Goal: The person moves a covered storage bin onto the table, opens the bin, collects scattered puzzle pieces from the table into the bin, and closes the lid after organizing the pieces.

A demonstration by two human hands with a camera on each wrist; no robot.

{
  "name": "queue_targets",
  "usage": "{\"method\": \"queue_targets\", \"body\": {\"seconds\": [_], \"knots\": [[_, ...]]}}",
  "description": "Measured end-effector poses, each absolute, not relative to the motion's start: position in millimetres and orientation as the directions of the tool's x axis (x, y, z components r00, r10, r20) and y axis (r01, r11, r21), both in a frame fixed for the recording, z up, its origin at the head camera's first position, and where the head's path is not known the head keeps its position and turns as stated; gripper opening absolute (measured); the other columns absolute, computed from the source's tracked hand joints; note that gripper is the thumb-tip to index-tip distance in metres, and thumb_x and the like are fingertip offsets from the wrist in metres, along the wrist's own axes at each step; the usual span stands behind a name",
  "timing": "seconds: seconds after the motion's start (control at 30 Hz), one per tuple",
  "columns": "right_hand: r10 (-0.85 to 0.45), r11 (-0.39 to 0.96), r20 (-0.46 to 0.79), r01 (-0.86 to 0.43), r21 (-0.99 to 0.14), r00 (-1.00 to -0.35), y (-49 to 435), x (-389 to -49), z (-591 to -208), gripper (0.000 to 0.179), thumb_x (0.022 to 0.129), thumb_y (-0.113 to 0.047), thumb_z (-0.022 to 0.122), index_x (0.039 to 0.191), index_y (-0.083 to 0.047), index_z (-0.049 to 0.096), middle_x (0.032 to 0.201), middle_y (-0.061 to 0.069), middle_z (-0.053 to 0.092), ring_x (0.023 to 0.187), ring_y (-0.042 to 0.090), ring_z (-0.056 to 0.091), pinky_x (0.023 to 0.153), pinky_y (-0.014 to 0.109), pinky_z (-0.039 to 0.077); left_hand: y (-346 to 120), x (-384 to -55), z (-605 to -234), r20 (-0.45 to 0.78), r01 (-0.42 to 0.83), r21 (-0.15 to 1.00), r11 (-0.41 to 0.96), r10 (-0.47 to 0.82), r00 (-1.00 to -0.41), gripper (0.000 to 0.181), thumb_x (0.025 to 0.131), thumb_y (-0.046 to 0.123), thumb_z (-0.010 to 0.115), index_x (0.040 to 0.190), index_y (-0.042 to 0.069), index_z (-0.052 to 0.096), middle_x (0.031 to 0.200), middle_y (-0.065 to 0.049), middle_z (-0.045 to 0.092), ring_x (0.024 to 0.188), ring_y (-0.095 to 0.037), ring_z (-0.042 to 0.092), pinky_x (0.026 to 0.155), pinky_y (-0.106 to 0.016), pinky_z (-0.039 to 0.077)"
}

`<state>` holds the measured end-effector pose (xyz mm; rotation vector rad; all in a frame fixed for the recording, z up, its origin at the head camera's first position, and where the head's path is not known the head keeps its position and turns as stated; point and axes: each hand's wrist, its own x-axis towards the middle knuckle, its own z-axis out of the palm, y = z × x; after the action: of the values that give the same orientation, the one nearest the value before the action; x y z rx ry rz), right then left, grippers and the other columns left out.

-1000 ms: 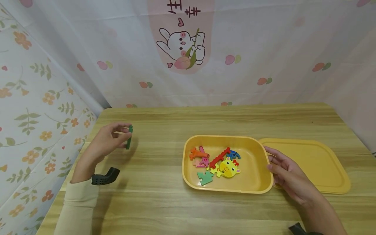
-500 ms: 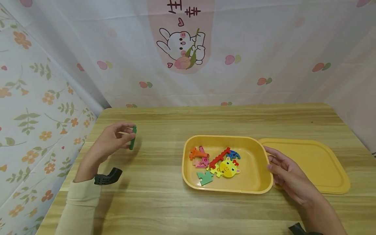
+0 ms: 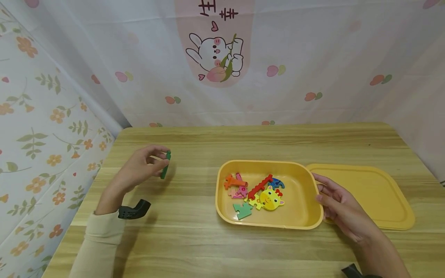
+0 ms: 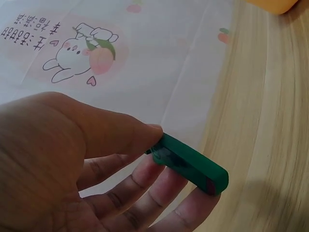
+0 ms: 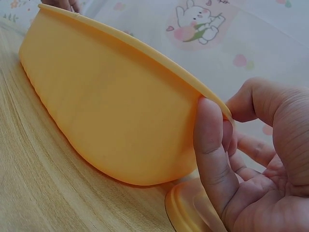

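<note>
My left hand (image 3: 145, 165) pinches a green puzzle piece (image 3: 166, 165) on edge, over the left part of the table. The left wrist view shows the thumb on top of this thick green piece (image 4: 193, 164) and fingertips beneath it. My right hand (image 3: 342, 206) grips the right end of a yellow plastic box (image 3: 222, 216), thumb and finger at its rim in the right wrist view. Inside the box lie several puzzle pieces: a yellow giraffe-like head (image 3: 271, 199), a long red piece (image 3: 260, 187), a light green one (image 3: 242, 211), a blue one (image 3: 277, 183), plus orange (image 3: 234, 181) and pink ones.
Partly behind my right hand, a yellow lid (image 3: 379, 197) lies flat beside the box. The wood-grain table (image 3: 194, 247) ends at a printed curtain (image 3: 295, 46) along the back and a flowered one (image 3: 41, 135) at left.
The left hand has moved a little to the right with the green puzzle piece in its fingers. Right hand and box have stayed in place.
</note>
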<state>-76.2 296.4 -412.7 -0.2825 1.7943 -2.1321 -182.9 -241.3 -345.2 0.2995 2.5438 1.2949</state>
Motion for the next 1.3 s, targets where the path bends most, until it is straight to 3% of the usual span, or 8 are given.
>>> {"method": "queue_targets", "body": {"seconds": [0.4,0.8,1.3], "knots": [[-0.388,-0.145,-0.056,0.121,-0.982,-0.92,298,-77,-415,0.055,0.106,0.004,0.036,0.157,-0.013,0.029,0.119,-0.001,0.065,0.081,0.008,0.07,0.058,0.022,0.056,-226,-185,-348,-0.157,0.037,0.863,0.504,0.337,-0.928,0.047,0.1,0.024,0.064,0.142,0.007,0.052,0.126,-0.018,0.056,0.105,-0.023,0.068,0.081,-0.037,0.064],[-0.395,-0.177,-0.048,0.128,-0.976,-0.917,296,-77,-413,0.053,0.106,0.004,0.035,0.157,-0.009,0.027,0.122,0.002,0.064,0.086,0.01,0.073,0.061,0.023,0.059,-211,-185,-356,-0.182,-0.006,0.914,0.406,0.396,-0.9,0.049,0.099,0.019,0.065,0.141,0.0,0.05,0.122,-0.019,0.053,0.101,-0.02,0.068,0.084,-0.042,0.063],[-0.405,-0.195,-0.032,0.12,-0.974,-0.914,296,-76,-412,0.054,0.105,0.006,0.034,0.157,-0.007,0.025,0.124,0.004,0.063,0.088,0.012,0.074,0.062,0.025,0.06,-184,-184,-367,-0.172,-0.044,0.95,0.31,0.398,-0.901,0.052,0.099,0.02,0.065,0.144,0.002,0.048,0.126,-0.017,0.052,0.102,-0.02,0.067,0.084,-0.046,0.063]]}}
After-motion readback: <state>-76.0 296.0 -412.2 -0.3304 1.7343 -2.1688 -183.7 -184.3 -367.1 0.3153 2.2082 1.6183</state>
